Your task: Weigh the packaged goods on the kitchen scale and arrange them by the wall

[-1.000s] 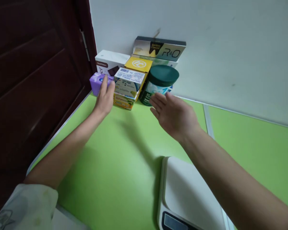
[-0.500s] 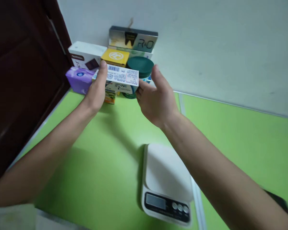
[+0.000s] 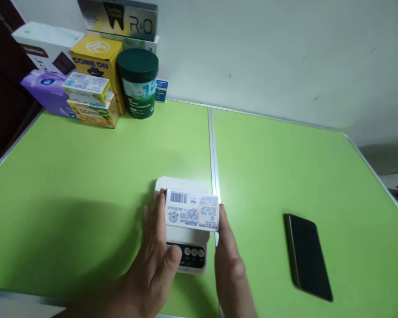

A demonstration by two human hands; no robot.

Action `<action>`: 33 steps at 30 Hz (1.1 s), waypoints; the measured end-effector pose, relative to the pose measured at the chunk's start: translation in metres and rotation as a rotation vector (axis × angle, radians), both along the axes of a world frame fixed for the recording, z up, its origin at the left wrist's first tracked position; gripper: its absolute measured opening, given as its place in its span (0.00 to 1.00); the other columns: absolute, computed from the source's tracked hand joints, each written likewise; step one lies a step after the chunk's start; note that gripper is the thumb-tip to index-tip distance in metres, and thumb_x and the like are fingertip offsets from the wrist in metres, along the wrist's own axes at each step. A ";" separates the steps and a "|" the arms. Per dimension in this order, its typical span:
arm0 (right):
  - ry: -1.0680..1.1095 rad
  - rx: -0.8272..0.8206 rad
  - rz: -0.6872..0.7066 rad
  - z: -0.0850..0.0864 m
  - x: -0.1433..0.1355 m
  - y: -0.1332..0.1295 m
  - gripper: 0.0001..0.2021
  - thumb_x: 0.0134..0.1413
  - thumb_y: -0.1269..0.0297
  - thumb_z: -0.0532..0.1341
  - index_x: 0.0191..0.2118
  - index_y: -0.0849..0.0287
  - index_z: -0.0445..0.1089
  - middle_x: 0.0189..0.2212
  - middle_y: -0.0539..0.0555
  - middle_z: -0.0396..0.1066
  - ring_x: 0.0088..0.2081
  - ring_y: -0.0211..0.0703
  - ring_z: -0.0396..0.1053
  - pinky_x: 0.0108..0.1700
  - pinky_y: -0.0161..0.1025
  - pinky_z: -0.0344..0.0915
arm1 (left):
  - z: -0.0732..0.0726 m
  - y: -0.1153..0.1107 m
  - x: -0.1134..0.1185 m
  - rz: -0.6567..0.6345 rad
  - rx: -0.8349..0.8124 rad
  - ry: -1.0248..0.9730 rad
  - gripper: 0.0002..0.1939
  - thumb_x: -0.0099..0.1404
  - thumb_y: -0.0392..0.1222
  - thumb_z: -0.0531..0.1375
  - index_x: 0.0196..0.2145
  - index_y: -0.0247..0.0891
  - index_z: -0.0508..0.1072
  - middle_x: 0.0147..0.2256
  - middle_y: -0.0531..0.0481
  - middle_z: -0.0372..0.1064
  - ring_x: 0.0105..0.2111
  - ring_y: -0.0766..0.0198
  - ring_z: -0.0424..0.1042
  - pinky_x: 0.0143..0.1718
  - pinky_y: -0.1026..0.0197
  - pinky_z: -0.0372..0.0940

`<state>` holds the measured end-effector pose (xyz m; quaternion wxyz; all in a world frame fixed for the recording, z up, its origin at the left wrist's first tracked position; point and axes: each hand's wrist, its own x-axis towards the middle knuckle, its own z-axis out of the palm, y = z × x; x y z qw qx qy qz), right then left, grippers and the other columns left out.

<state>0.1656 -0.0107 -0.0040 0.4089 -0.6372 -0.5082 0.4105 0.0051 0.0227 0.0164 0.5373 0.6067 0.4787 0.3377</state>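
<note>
Between my two hands is a small white box with a barcode and blue print on its upper face. My left hand presses its fingers on the box's left end, thumb apart from it. Against the right end are the fingers of my right hand. Under the box lies a white kitchen scale, its platform partly covered. I cannot tell whether the box touches the platform. My left hand hides the scale's display; its round buttons show below the box.
A black phone lies on the green table at the right. Grouped at the back left are a green-lidded tub, a yellow box, a purple pack, stacked small boxes and other cartons. A metal seam crosses the tabletop.
Both hands have brought the white box from beside the group at the back left to over the scale. The view has shifted right, showing the phone fully.
</note>
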 end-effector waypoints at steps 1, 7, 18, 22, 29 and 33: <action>-0.002 -0.003 -0.024 -0.004 -0.001 -0.006 0.38 0.57 0.33 0.37 0.69 0.43 0.39 0.71 0.43 0.28 0.70 0.59 0.25 0.67 0.66 0.32 | -0.002 -0.005 0.000 -0.017 0.014 0.056 0.34 0.70 0.60 0.40 0.68 0.53 0.32 0.70 0.59 0.26 0.69 0.54 0.25 0.67 0.47 0.20; 0.027 -0.015 -0.054 -0.003 -0.001 -0.009 0.34 0.59 0.37 0.43 0.68 0.39 0.41 0.71 0.41 0.31 0.70 0.55 0.19 0.66 0.67 0.21 | -0.011 -0.005 -0.001 -0.045 0.103 0.298 0.32 0.71 0.58 0.37 0.68 0.52 0.31 0.70 0.58 0.23 0.68 0.55 0.20 0.66 0.44 0.19; 0.328 0.084 -0.515 0.001 0.031 -0.003 0.26 0.66 0.50 0.40 0.65 0.51 0.55 0.67 0.50 0.51 0.70 0.46 0.40 0.70 0.54 0.30 | -0.024 0.013 -0.053 0.381 0.141 0.142 0.27 0.69 0.62 0.43 0.64 0.65 0.47 0.69 0.64 0.36 0.69 0.54 0.30 0.67 0.44 0.25; 0.355 0.042 -0.485 0.002 0.028 -0.001 0.26 0.65 0.49 0.44 0.63 0.52 0.57 0.67 0.52 0.52 0.69 0.48 0.43 0.70 0.55 0.34 | -0.019 0.011 -0.049 0.373 0.122 0.105 0.28 0.69 0.63 0.42 0.65 0.62 0.49 0.69 0.63 0.40 0.69 0.54 0.32 0.68 0.44 0.26; 0.203 -0.078 -0.289 0.017 0.009 0.000 0.24 0.61 0.49 0.53 0.61 0.48 0.62 0.64 0.52 0.59 0.66 0.55 0.52 0.66 0.62 0.46 | -0.024 0.004 -0.038 0.141 -0.013 0.221 0.47 0.55 0.79 0.37 0.65 0.54 0.54 0.68 0.54 0.43 0.69 0.45 0.33 0.65 0.40 0.18; 0.093 -0.073 -0.162 0.018 0.003 -0.001 0.23 0.62 0.54 0.55 0.63 0.41 0.58 0.66 0.48 0.54 0.66 0.53 0.51 0.64 0.61 0.53 | -0.052 0.000 -0.045 0.043 0.044 0.274 0.44 0.56 0.78 0.36 0.62 0.56 0.60 0.66 0.53 0.52 0.68 0.43 0.37 0.64 0.38 0.15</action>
